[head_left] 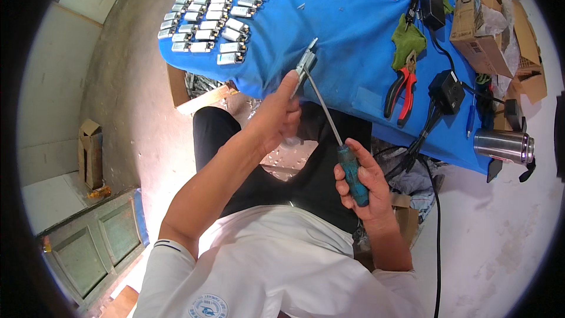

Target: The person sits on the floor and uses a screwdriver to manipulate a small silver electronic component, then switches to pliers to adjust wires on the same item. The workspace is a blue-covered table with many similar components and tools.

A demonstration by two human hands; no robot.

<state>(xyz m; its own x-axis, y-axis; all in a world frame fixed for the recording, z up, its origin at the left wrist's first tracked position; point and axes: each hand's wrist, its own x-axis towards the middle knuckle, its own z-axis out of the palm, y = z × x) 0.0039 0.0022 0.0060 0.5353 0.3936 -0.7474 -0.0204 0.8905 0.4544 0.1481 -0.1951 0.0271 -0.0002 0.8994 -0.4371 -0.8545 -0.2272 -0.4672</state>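
Observation:
My left hand (278,119) is closed around a slim silver metal piece (306,63) and holds it tilted up near the table's front edge. What kind of part it is, I cannot make out. In my right hand (376,187) is a screwdriver (351,171) with a teal handle and a long steel shaft, the fingers wrapped about the handle. Its shaft slants up to the left, and the tip meets the side of the metal piece. Whether the tip sits in a gap there is too small to tell.
Rows of silver battery-like packs (220,9) lie on the blue cloth (335,35). Red-handled pliers (401,91), a green rag (407,41), black adapters (447,91) with cables and a steel flask (503,145) are at the right. A box of metal scraps (200,84) stands below the table.

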